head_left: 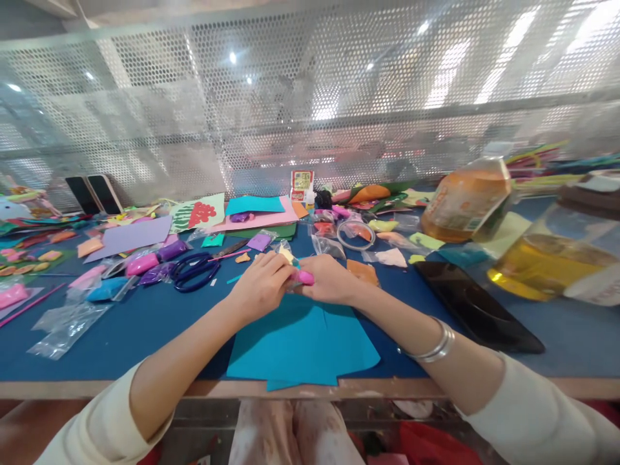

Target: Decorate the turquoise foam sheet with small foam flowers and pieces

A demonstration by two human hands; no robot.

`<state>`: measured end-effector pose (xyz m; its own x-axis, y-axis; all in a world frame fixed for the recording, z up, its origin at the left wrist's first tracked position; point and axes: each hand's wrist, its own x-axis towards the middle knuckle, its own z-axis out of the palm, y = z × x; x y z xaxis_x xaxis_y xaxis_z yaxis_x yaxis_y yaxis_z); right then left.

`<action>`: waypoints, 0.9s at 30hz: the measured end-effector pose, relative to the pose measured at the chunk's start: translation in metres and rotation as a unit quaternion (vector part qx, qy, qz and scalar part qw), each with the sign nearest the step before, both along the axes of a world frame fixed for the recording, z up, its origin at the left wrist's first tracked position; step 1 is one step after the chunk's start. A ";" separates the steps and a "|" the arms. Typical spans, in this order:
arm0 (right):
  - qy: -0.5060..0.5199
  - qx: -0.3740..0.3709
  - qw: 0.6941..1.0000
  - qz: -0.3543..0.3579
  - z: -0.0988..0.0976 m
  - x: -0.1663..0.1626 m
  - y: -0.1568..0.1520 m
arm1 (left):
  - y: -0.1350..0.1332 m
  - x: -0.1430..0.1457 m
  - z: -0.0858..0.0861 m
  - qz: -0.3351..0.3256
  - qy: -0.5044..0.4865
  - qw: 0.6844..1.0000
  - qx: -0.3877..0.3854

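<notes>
My left hand [261,284] and my right hand [329,279] meet over the blue table, fingers curled together. Between them sits a small pink lump of clay [305,278], pinched by my right hand, with a little clear plastic bag [287,252] at my left fingertips. Both hands hover just above a teal foam sheet [300,345] that lies at the table's near edge. A silver bangle [433,345] circles my right wrist.
Blue-handled scissors [194,271] and bagged clay pieces [155,261] lie to the left. A tape roll [356,234], coloured paper sheets [252,213], a black tray [477,307] and two bottles of yellow liquid [465,200] stand right. A perforated metal screen [310,110] backs the table.
</notes>
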<state>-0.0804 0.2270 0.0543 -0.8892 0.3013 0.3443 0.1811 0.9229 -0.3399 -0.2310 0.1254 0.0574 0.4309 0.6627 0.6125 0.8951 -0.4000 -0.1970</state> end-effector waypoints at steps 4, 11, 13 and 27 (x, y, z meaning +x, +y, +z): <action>0.083 -0.117 0.990 -0.005 0.007 0.000 0.001 | 0.000 0.002 0.003 0.001 -0.076 0.997 0.016; 0.093 -0.228 0.968 0.037 0.022 0.008 -0.001 | -0.004 -0.011 0.009 0.024 -0.188 0.982 0.002; 0.079 -0.261 0.961 0.038 0.022 0.008 -0.001 | -0.004 -0.014 0.011 0.025 -0.213 0.977 -0.006; 0.182 -0.455 0.871 -0.033 0.012 0.001 -0.002 | -0.007 -0.014 0.017 -0.088 -0.363 0.908 -0.190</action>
